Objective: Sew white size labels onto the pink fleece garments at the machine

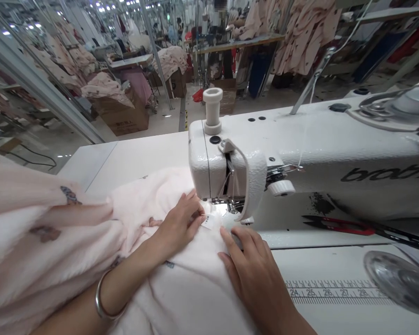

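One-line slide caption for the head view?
Left hand presses a label, right hand flattens pink fabric at the sewing machine.

At the lower left of the frame, a plain silver metal bangle (103, 302) circles the wrist behind the left hand (179, 223), smooth, rounded and catching the light. The right hand (254, 270), lower centre, is bare, as are both forearms.

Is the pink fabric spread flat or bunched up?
Pink fabric: flat under the left hand and right hand, bunched in folds further left.
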`<state>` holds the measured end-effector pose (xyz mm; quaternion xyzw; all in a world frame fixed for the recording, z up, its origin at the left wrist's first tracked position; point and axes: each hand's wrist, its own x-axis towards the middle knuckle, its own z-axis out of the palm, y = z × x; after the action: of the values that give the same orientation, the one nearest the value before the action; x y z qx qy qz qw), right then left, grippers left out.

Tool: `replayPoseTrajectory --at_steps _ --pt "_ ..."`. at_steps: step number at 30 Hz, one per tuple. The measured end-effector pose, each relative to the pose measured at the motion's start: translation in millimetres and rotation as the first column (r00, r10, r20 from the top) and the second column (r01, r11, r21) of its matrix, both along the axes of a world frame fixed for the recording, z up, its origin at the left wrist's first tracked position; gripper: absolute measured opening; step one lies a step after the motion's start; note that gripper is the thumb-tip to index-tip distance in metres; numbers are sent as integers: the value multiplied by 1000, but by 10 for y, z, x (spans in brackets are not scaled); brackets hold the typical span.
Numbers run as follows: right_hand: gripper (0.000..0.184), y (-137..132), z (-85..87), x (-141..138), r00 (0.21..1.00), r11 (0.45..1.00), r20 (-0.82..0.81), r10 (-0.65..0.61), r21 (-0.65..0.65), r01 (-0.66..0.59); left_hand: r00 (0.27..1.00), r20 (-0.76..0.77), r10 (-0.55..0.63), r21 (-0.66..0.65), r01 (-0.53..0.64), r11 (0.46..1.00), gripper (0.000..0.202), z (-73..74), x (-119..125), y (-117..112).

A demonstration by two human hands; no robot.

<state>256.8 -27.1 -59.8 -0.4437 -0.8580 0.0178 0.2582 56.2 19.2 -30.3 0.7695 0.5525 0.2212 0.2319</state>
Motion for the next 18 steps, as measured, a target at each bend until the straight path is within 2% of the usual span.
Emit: replayPoseTrajectory --at_steps 11,18 --pt "27 -36 -18 38 997 1000 -78 -3 -6 3 1000 -12 2 -31 -2 1000 14 -21 7 -10" --pt "23 -27 1 40 987 999 -158 -4 37 11 999 -35 -10 18 11 1000 9 -32 8 15"
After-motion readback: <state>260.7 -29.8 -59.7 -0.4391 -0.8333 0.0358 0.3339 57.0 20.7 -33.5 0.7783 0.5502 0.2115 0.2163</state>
